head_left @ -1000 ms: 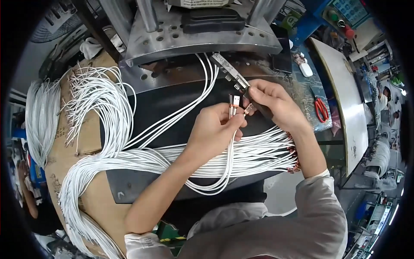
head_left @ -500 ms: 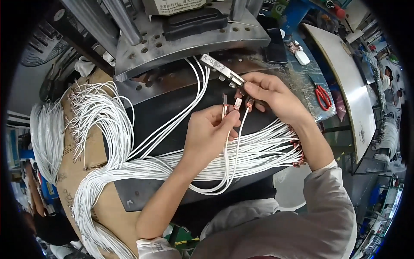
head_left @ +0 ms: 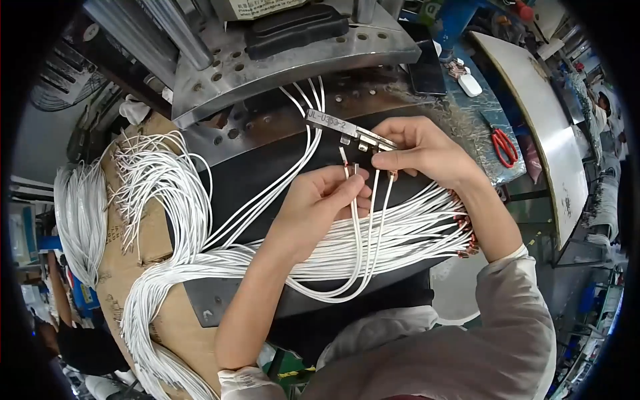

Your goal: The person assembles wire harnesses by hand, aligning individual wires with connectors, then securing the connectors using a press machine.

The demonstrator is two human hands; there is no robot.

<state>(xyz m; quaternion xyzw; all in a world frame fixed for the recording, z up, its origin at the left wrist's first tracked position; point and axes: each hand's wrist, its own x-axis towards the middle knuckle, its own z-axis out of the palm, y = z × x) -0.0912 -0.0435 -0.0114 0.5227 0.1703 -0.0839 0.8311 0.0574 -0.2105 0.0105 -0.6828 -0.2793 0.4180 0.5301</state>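
Observation:
My left hand (head_left: 323,200) is closed, thumb against fingers, on the ends of white cables (head_left: 358,247). Their small connector tips stick up past the fingertips. My right hand (head_left: 427,153) grips one end of a narrow metal fixture bar (head_left: 328,121), which slants down to the right just above the left fingertips. Small bright metal pieces show along the bar's lower edge. Two more white cables hang below the right fingers, one with a reddish end; whether they are seated in the bar is hidden. A thick bundle of white cables (head_left: 253,261) lies beneath both hands.
Beyond the hands stands a steel press plate (head_left: 300,57) with round posts, more white cables running under it. Red-handled pliers (head_left: 505,148) and a white computer mouse (head_left: 469,85) lie on the right-hand bench. Brown cardboard (head_left: 183,313) and coiled cables (head_left: 83,220) are at left.
The fixture bar has swung flatter and moved slightly left. A second cable now hangs beneath my right fingers. My left hand still pinches cable ends, with the tips held lower.

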